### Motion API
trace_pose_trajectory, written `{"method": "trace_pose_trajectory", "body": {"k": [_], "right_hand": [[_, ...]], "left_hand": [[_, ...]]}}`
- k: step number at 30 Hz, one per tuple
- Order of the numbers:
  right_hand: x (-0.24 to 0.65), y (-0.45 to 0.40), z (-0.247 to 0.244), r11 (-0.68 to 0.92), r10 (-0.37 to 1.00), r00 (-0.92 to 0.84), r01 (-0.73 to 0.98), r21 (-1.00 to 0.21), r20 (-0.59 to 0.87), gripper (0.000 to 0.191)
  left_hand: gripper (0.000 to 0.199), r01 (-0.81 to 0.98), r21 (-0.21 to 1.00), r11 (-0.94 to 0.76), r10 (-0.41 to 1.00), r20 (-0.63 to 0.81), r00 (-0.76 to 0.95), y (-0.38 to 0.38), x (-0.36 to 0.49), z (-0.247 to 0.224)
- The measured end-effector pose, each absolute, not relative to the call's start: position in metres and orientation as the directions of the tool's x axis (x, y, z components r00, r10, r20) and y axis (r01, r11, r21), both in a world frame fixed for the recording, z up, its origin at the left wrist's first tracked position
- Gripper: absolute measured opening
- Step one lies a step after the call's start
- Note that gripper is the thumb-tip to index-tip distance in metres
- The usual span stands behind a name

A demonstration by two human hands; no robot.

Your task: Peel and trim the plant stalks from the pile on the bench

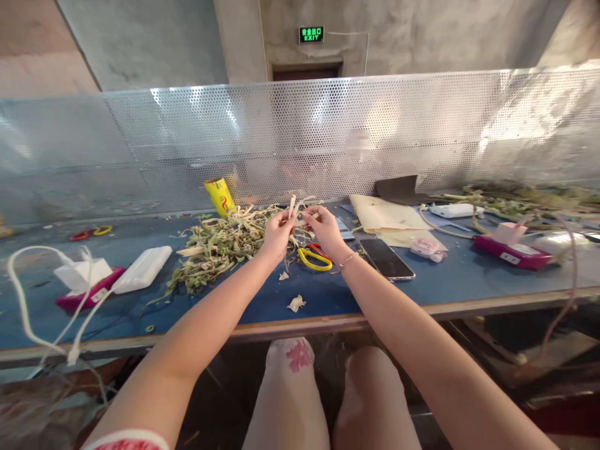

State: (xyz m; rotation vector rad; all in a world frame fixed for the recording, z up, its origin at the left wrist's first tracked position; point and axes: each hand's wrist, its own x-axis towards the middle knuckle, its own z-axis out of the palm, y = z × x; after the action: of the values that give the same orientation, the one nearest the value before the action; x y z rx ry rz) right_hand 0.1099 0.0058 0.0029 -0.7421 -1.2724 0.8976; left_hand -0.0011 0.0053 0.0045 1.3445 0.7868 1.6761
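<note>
My left hand is closed around a pale, thin stalk that points upward above the fingers. Close beside it on the right, my right hand has its fingers pinched together at a pale strip, too small to make out clearly. A heap of dried green and straw-coloured plant matter lies to the left of my hands. Just below my right hand rest scissors with yellow and red handles. Small pale scraps lie nearer the table's front edge.
A yellow tube stands behind the heap. White and magenta power devices with cables sit at the left. On the right are a phone, beige paper, a magenta socket block and long stalks. A perforated metal screen stands behind.
</note>
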Motion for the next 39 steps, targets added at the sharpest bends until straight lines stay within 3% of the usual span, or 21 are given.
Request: {"method": "trace_pose_trajectory", "body": {"k": [8,14,21,30,39], "right_hand": [[0.112,0.002,0.005,0.571,0.819,0.06,0.029,-0.821,0.571,0.011],[0.112,0.005,0.001,0.64,0.768,-0.013,0.001,-0.769,0.64,0.019],[0.114,-0.001,0.004,0.664,0.746,-0.046,-0.027,-0.748,0.664,0.025],[0.117,-0.002,0.005,0.696,0.717,-0.056,0.014,-0.717,0.695,0.04],[0.119,-0.01,0.008,0.75,0.661,-0.111,0.063,-0.658,0.742,0.04]], "left_hand": [[0.014,-0.253,0.845,-0.471,0.882,0.444,-0.16,0.006,0.001,0.004],[0.011,-0.28,0.837,-0.471,0.882,0.446,-0.149,0.003,0.0,0.008],[0.02,-0.367,0.862,-0.349,0.933,0.356,-0.05,-0.001,-0.001,0.015],[0.029,-0.368,0.859,-0.357,0.917,0.397,0.034,-0.008,-0.004,0.022],[0.032,-0.344,0.878,-0.333,0.894,0.41,0.181,-0.009,-0.005,0.021]]}}
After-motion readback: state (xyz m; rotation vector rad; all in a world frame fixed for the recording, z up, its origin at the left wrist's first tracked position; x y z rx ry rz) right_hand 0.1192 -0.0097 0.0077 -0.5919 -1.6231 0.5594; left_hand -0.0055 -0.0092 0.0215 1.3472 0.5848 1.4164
